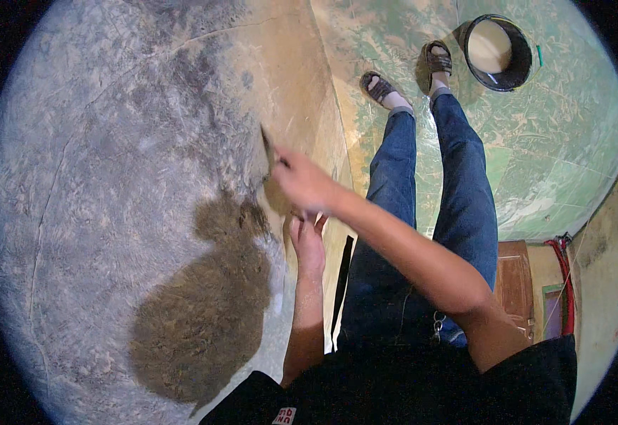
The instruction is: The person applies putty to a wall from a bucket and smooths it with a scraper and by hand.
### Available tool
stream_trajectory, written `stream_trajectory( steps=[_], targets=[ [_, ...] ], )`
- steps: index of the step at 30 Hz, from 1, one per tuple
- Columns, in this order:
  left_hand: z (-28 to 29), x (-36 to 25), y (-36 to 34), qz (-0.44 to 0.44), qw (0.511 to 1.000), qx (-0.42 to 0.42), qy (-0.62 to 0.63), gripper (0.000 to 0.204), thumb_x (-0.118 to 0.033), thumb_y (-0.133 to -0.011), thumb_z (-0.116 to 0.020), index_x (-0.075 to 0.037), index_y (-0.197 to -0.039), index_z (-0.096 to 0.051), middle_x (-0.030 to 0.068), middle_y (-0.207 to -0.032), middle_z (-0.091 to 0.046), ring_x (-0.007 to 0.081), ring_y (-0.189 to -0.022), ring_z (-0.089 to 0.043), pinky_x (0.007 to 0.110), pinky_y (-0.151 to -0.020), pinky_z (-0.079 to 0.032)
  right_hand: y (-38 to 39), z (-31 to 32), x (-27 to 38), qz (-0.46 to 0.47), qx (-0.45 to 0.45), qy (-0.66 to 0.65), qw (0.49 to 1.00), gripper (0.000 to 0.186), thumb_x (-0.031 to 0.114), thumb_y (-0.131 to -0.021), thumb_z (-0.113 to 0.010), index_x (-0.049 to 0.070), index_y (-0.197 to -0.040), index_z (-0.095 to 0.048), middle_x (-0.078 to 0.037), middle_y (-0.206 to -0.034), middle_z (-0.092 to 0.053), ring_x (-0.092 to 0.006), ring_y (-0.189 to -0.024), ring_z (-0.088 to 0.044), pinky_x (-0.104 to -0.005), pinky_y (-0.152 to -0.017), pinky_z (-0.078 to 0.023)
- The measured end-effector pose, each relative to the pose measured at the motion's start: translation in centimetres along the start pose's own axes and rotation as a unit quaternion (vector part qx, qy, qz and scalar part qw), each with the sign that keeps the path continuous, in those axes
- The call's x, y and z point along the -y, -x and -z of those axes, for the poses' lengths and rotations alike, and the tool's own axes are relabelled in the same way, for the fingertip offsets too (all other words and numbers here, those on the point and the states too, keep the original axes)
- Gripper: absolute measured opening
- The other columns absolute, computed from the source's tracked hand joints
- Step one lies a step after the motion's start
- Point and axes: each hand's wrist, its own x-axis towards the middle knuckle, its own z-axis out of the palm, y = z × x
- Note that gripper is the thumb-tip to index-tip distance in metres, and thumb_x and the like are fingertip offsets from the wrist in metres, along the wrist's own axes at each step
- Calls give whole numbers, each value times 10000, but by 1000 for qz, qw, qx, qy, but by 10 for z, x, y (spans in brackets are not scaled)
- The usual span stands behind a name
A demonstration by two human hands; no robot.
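Grey wall (110,170) fills my remote feed beside a thin dark tool (265,139), clamped in the right hand (298,180); whether the nearby left hand (310,249) grips anything, I can't tell.

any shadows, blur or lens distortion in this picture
Head view throughout: a broad dark-brown shadow falls on the mottled grey surface; the bare right hand and its thin dark tool look blurred; fisheye bends the edge of the green tiled floor at right.
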Motion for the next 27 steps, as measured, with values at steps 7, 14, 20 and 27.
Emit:
stream_trajectory(
  steps=[7, 14, 20, 27],
  targets=[
    [15, 10, -9, 4, 999, -46, 25, 362, -205, -1006, -511, -57, -1336, -488, 64, -1305, -546, 177, -1192, -534, 345, -1015, -437, 24, -53, -38, 168, -165, 248, 940, 507, 190, -913, -486, 32, -1394, -458, -282, -1208, -593, -351, -1131, -580, -441, -995, -429],
    [8, -6, -7, 30, 996, -41, 70, 367, -149, -977, -564, -64, -1327, -499, 64, -1311, -547, 176, -1172, -549, 361, -1009, -452, 52, -29, -24, 67, -1, 128, 989, 536, 176, -913, -452, 6, -1420, -419, -256, -1240, -594, -279, -1114, -596, -384, -977, -464],
    [14, 3, -16, -3, 997, -27, 77, 354, -149, -972, -576, -56, -1308, -517, 61, -1311, -552, 167, -1168, -552, 364, -984, -466, -20, -1, -19, 73, -21, 33, 997, 545, 163, -909, -450, -4, -1426, -409, -201, -1079, -620, -250, -805, -646, -334, -717, -530],
    [17, -4, -3, -6, 997, -55, 57, 414, -185, -975, -585, -64, -1360, -494, 44, -1314, -550, 143, -1180, -538, 339, -944, -482, 57, -16, 22, 6, 55, -23, 998, 455, 160, -910, -448, -27, -1323, -488, -132, -910, -600, -165, -538, -552, -275, -481, -467]
  ],
)
